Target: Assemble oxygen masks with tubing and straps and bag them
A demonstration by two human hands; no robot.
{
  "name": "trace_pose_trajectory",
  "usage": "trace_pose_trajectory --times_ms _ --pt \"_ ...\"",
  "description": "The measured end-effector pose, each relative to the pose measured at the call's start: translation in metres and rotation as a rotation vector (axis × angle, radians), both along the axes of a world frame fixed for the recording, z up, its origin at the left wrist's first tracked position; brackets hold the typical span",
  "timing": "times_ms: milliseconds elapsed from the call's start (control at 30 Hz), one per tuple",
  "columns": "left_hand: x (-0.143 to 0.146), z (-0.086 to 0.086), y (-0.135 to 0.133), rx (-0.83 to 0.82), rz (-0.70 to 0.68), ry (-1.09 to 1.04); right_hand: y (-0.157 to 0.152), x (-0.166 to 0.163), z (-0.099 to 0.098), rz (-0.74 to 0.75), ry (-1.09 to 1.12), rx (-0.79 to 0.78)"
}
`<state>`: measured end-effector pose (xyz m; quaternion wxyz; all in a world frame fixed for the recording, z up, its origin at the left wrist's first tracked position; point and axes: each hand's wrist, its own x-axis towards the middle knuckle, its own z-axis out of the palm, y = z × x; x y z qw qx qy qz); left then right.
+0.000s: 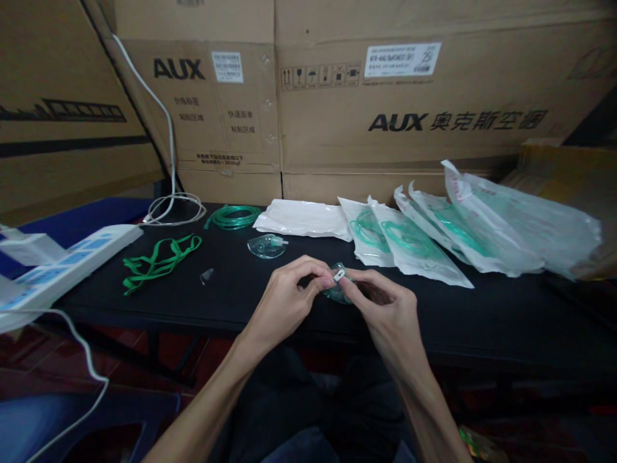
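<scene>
Near the table's front edge I hold a clear greenish oxygen mask (339, 294) between both hands. My left hand (295, 289) is closed in a pinch at the mask's left edge. From the other side, my right hand (383, 299) grips it, the thumb beside a small pale clip (339, 274); the fingers behind are partly hidden. A second clear mask (267, 246) with a whitish connector lies beyond my left hand. Left of it are a coil of green tubing (234, 217), a tangle of green elastic straps (161, 257) and a small clear plastic piece (206, 276).
Several sealed packets with green tubing (414, 241) lie at the right, beside a white plastic wrapper (303, 218). A white power strip (81, 263) and white cable (168, 128) are at the left. Cardboard boxes (328, 128) stand behind the black table (193, 302).
</scene>
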<state>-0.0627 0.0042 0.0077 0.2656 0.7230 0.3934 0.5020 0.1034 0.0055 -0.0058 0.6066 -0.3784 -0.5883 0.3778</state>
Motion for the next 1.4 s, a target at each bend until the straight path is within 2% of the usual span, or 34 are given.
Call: trace_pose_trajectory --times_ms 300,500,633,767,867,1000,1167,1400 --pt "-0.001 0.000 0.001 0.040 -0.021 0.015 0.000 0.001 -0.002 0.006 -0.039 -0.002" --pt "-0.002 0.001 0.000 0.044 0.086 0.114 -0.002 -0.001 -0.003 -0.066 -0.130 0.004" --pt "-0.003 0.002 0.000 -0.027 0.057 0.114 -0.001 -0.002 -0.003 -0.086 -0.131 -0.049" --pt "-0.004 0.001 0.001 -0.132 0.011 0.032 0.001 -0.002 -0.001 -0.072 -0.112 -0.094" --pt "-0.005 0.000 0.004 -0.147 0.010 -0.022 0.000 -0.001 0.001 -0.069 -0.111 -0.124" --pt "-0.006 -0.002 0.005 -0.147 0.073 -0.068 0.000 0.001 0.000 -0.024 -0.148 -0.134" --pt "-0.007 -0.004 0.004 -0.173 0.121 -0.108 0.004 0.004 -0.003 0.046 -0.226 -0.042" --pt "-0.008 0.000 0.003 -0.181 0.070 -0.100 0.007 0.011 0.004 0.108 -0.310 -0.034"
